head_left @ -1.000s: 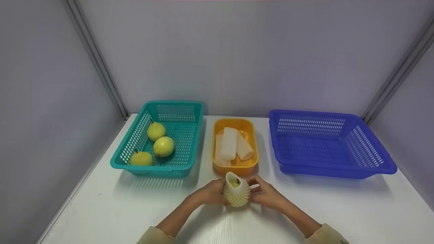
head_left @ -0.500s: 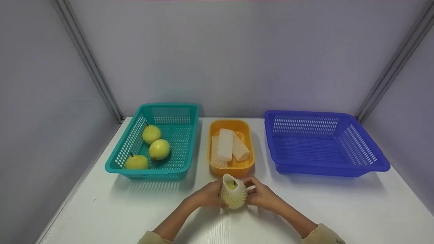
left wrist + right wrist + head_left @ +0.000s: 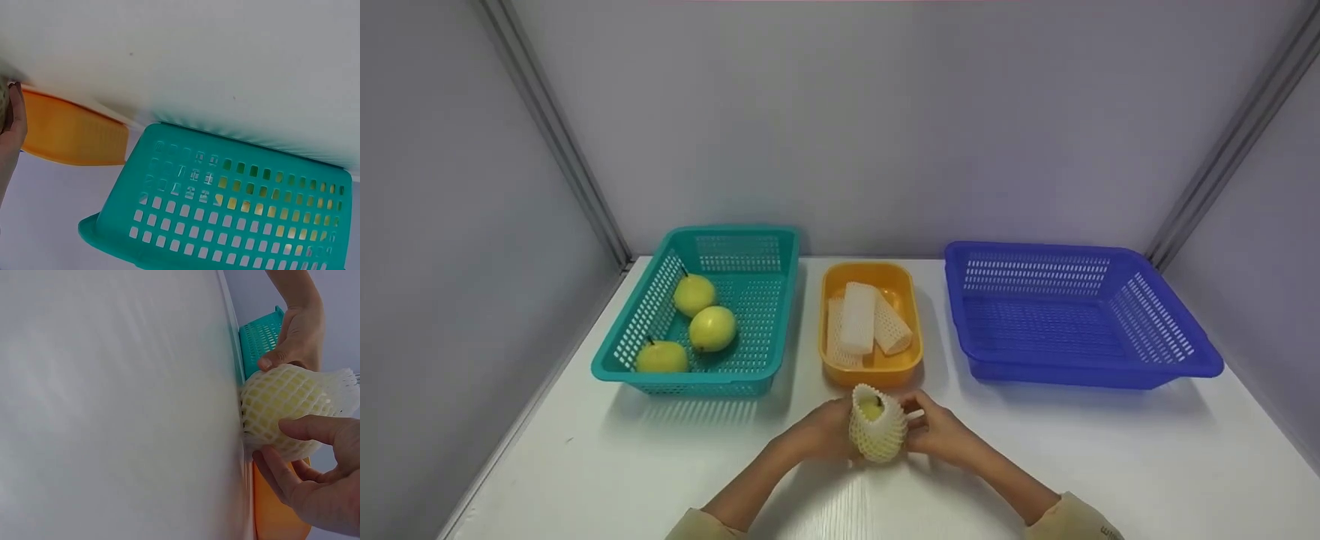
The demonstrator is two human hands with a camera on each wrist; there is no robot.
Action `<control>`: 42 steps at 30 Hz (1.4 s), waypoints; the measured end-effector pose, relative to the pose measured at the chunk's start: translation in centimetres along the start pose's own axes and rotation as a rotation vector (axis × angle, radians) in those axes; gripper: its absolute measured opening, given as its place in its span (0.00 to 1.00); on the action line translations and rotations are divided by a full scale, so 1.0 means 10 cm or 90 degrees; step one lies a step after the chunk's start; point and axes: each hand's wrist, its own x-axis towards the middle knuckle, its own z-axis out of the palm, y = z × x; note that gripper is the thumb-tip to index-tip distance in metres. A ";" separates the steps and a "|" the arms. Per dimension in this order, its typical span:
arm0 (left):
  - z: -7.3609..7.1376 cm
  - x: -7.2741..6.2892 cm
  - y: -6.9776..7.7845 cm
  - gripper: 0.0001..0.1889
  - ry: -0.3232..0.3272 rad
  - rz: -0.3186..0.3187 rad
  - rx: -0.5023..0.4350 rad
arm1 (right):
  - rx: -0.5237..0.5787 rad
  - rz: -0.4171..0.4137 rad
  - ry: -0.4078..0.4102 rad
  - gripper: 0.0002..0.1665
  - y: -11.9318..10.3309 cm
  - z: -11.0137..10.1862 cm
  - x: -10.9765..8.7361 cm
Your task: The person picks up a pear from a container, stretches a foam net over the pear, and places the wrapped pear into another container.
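A yellow pear (image 3: 872, 409) with a dark stem stands inside a white foam net sleeve (image 3: 880, 441), its top showing through the raised, open end. My left hand (image 3: 826, 431) holds the sleeved pear from the left, with most of its fingers hidden behind. On the other side, my right hand (image 3: 943, 433) grips the foam net between thumb and fingers. The right wrist view shows its thumb lying on the mesh and its fingertips at the sleeve's lower edge. Only part of the left hand (image 3: 14, 126) enters the left wrist view.
Left, a teal basket (image 3: 784, 330) contains several pears (image 3: 712, 330). Behind the hands stands an orange bin (image 3: 916, 300) with foam net sleeves (image 3: 858, 319) in it. A blue-purple basket (image 3: 1084, 375) is at the right. Grey walls (image 3: 840, 127) enclose the white table (image 3: 547, 480).
Both hands and the sleeved pear stay nearly in place. The head view has shifted slightly. A white flap of net that showed at the right fingers half a second ago is less visible.
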 end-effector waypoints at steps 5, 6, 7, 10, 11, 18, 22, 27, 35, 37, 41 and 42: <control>0.00 0.00 0.00 0.33 0.017 -0.001 0.064 | -0.010 -0.015 0.006 0.28 0.00 0.01 0.00; -0.01 0.01 0.00 0.33 0.018 -0.002 0.083 | -0.010 -0.017 0.008 0.28 0.00 0.02 0.00; 0.00 0.01 0.00 0.32 0.017 -0.003 0.100 | -0.010 -0.018 0.010 0.28 0.00 0.02 0.01; 0.00 0.02 -0.01 0.31 0.008 -0.013 0.127 | -0.016 -0.018 0.010 0.29 0.00 0.03 0.01; 0.01 0.01 -0.01 0.31 0.003 -0.011 0.127 | -0.022 -0.017 0.007 0.29 0.00 0.03 0.01; -0.03 0.00 0.03 0.37 -0.022 -0.070 0.062 | -0.035 0.000 -0.022 0.29 -0.06 -0.03 0.01; -0.09 -0.03 0.06 0.48 -0.045 -0.091 0.051 | -0.028 0.016 -0.040 0.31 -0.15 -0.11 -0.03; -0.18 -0.06 0.11 0.47 -0.046 -0.018 0.024 | -0.061 -0.013 -0.033 0.36 -0.23 -0.17 -0.08; -0.18 -0.05 0.20 0.30 0.015 0.053 -0.009 | -0.097 -0.120 -0.052 0.30 -0.28 -0.10 -0.07; -0.15 -0.03 0.21 0.29 0.017 0.035 0.010 | -0.099 -0.120 -0.058 0.31 -0.27 -0.08 -0.06; -0.09 0.02 0.22 0.31 0.014 -0.013 0.032 | -0.107 -0.089 -0.054 0.33 -0.22 -0.06 -0.05; -0.08 0.02 0.22 0.32 0.014 -0.022 0.035 | -0.109 -0.081 -0.052 0.34 -0.21 -0.05 -0.05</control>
